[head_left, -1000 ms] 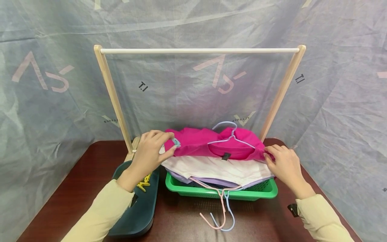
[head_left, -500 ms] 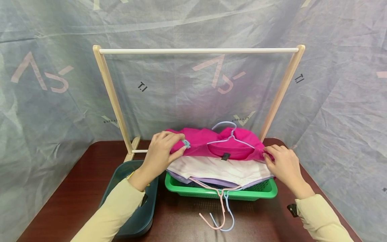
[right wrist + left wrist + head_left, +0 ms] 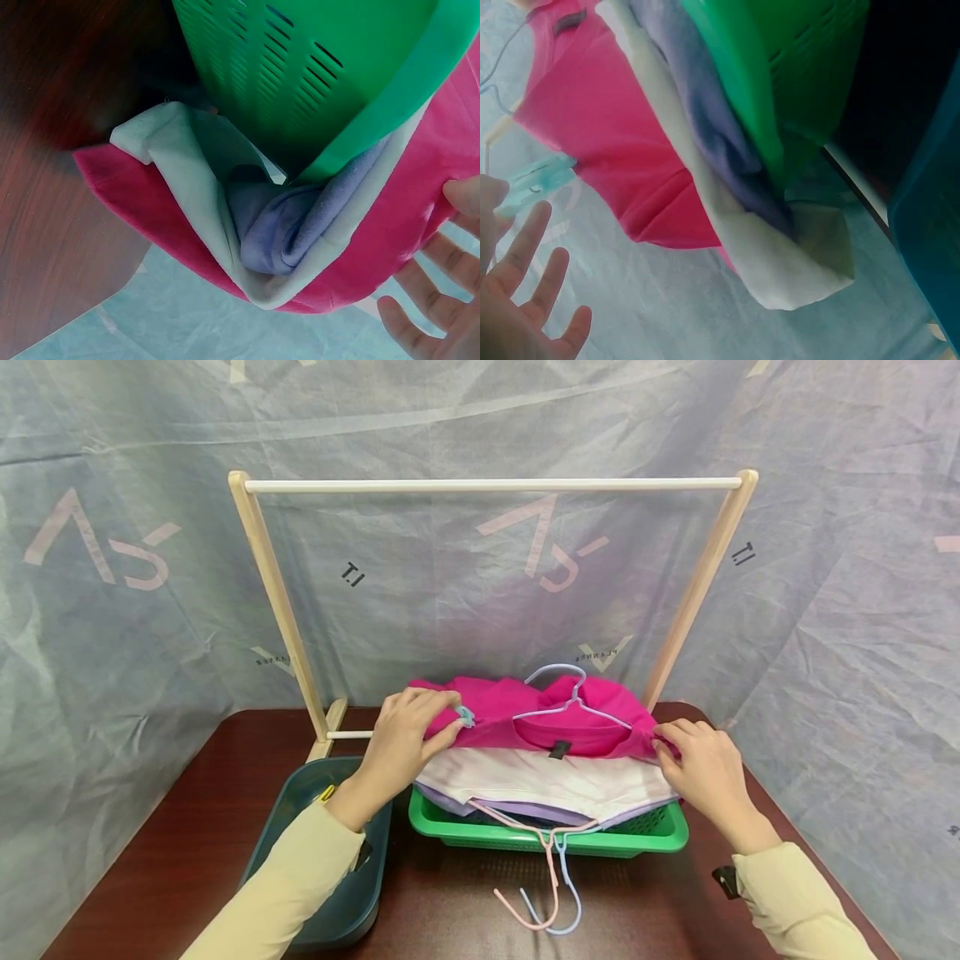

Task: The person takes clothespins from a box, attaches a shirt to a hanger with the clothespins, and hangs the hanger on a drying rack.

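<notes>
A pink shirt (image 3: 480, 735) lies over the pile in the green basket (image 3: 551, 839), a lavender hanger (image 3: 575, 701) at its neckline. Between thumb and index finger my left hand (image 3: 408, 739) pinches a light-blue clothespin (image 3: 538, 182). The tip of that clothespin meets the edge of the pink cloth in the left wrist view; the hand's other fingers are spread. At the shirt's right shoulder, my right hand (image 3: 705, 768) pinches the fabric between thumb and fingers. White (image 3: 525, 777) and purple (image 3: 281, 232) garments lie beneath the pink one.
A wooden rack with a white rail (image 3: 491, 486) stands behind the basket. Pink (image 3: 553, 868) and blue (image 3: 576, 902) hanger hooks stick out over the table front. A dark bin (image 3: 341, 910), holding yellow clothespins (image 3: 326, 793), sits at left under my forearm.
My left hand has moved right with the light-blue clothespin, up to the shirt's left shoulder. My right hand has kept its place on the fabric.
</notes>
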### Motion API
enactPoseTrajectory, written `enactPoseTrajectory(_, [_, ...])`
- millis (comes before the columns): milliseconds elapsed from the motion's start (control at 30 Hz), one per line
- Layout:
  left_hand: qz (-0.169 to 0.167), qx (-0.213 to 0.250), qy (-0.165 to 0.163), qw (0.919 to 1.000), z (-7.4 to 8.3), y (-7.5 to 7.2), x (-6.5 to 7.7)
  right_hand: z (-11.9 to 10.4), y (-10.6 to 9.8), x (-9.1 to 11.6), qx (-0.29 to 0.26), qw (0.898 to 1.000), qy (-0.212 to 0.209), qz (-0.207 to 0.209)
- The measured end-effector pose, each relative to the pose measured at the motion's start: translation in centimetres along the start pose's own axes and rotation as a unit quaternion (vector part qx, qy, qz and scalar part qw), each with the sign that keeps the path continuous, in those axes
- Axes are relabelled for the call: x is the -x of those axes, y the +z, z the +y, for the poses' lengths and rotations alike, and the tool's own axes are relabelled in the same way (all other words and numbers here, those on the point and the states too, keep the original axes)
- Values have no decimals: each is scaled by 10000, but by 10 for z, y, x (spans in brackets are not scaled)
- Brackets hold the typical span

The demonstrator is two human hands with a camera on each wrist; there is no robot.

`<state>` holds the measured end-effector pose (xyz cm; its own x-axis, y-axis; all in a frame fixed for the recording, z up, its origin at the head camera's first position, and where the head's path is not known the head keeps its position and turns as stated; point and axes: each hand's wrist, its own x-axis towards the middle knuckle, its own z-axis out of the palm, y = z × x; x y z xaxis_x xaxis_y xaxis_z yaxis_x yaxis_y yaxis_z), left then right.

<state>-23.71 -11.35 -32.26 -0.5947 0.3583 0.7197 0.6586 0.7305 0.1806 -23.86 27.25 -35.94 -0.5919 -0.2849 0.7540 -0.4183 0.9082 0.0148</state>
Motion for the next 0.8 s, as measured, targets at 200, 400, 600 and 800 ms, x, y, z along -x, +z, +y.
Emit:
enactPoseTrajectory(200, [-209, 100, -215, 9995, -2, -2, -1, -1, 0, 0, -8, 10000, 2, 10])
enactPoseTrajectory(400, [-252, 263, -242, 9990, -2, -8, -1, -3, -1, -1, -14, 10000, -36, 42])
enactPoseTrajectory(600, [-397, 25, -127, 9991, -3, -5, 2, -2, -2, -1, 18, 10000, -35, 51])
enactPoseTrajectory(800, [-469, -70, -117, 9988, -3, 0, 3, -2, -2, -2, 4, 10000, -65, 40])
